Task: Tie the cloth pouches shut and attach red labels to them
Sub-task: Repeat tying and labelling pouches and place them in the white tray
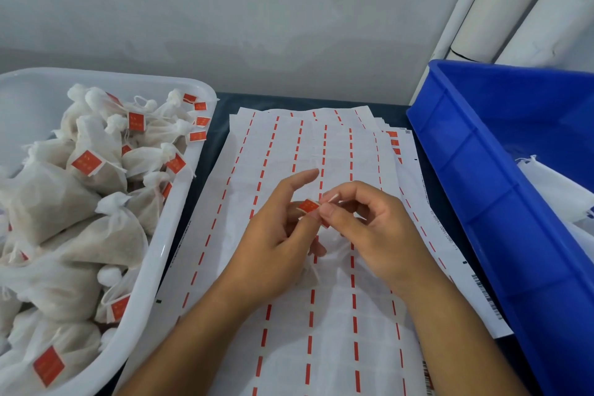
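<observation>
Status: mid-label on one pouch. Your left hand and right hand meet at frame centre, both pinching a red label between the fingertips; it looks like you're folding it over a drawstring, though the string itself is too thin to make out. The left index finger sticks out straight, the rest are curled in.

The pouch being worked sits just below and partly under your hands, on the label sheets, white on white, so its outline is hard to read. I can't tell whether its knot is done.

Done so far: the white tub at the left of the frame is heaped with finished pouches, necks tied and red tags showing on most visible ones.

Left to do: the blue crate at the right holds at least a couple of white unlabelled bags in its lower right corner; most of its inside is out of view, so no count is possible.

The top sheet is stripped, with only red dashes remaining between columns. A few whole red labels peek out at the upper right edge of the stack underneath.

Judgement: well past the start, probably the bulk is done, with the current pouch plus whatever the crate holds still to go.
</observation>
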Tool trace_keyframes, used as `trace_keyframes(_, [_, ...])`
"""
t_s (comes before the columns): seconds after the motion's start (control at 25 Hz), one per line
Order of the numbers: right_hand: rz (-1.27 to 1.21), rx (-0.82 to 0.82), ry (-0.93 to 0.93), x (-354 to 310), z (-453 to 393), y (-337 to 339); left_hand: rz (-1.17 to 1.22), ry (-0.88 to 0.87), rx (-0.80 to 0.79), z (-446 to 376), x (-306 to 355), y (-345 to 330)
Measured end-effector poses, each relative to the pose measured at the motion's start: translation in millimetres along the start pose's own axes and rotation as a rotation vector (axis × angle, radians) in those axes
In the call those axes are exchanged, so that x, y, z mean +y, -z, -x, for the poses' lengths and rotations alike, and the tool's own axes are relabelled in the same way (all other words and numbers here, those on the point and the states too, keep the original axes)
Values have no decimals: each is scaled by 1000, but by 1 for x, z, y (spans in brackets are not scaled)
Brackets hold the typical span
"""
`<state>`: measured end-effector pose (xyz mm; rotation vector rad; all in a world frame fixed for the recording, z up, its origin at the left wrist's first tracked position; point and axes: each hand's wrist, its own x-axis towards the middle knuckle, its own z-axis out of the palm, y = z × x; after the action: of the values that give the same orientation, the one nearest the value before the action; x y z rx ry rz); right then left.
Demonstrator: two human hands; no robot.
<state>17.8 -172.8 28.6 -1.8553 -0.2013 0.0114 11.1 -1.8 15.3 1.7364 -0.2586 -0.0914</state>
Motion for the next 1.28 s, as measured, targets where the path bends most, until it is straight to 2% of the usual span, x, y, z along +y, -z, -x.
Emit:
trace_keyframes(0.2, [0, 50, 30, -1, 0, -1, -39, -36, 109, 0, 0, -3])
trace_keyframes(0.4, [-110, 172, 35, -4, 1, -9, -62, -116, 319, 2, 3, -7])
trace_keyframes(0.68, [-180, 267, 50, -5, 2, -14, -253, -233, 460, 1, 0, -9])
trace_keyframes(0.96, [-88, 295, 77, -4, 4, -16, -327, -189, 477, -1, -4, -11])
trace_keyframes(1.28, [-1, 98, 95, -1, 1, -7, -193, -129, 344, -1, 0, -9])
